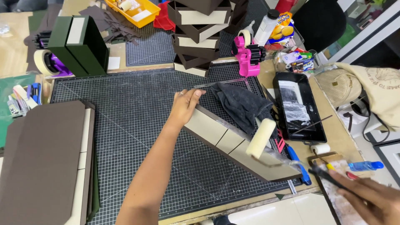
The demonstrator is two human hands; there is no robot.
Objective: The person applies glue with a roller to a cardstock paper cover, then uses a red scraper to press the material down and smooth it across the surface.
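We're looking down at a dark gridded cutting mat (pixel 137 125) that fills the middle of the frame. Our left hand (pixel 184 106) sits just above centre, fingers together and curled over the upper end of a long brown-edged cardboard panel with cream inner sections (pixel 227 139), thumb on the near side, so it's gripping that edge. The panel runs diagonally from the hand down toward the lower right, tilted up on its long side.

Our right hand (pixel 371 202) is in the lower right corner, fingers closed around the thin black handle (pixel 323 174) of a tool. We can't tell for sure, but it looks like the handle of the cream foam roller (pixel 261 138) resting on the panel's top edge.

A dark grey cloth (pixel 241 104) is draped just behind the panel, and a black glue tray (pixel 298 106) sits right of it. Upper centre there's a stack of brown and cream boxes (pixel 198 35) with a pink tape dispenser (pixel 246 56) beside it. 2 dark green boxes (pixel 79 46) stand upper left, and flat brown boards (pixel 41 162) lie lower left.
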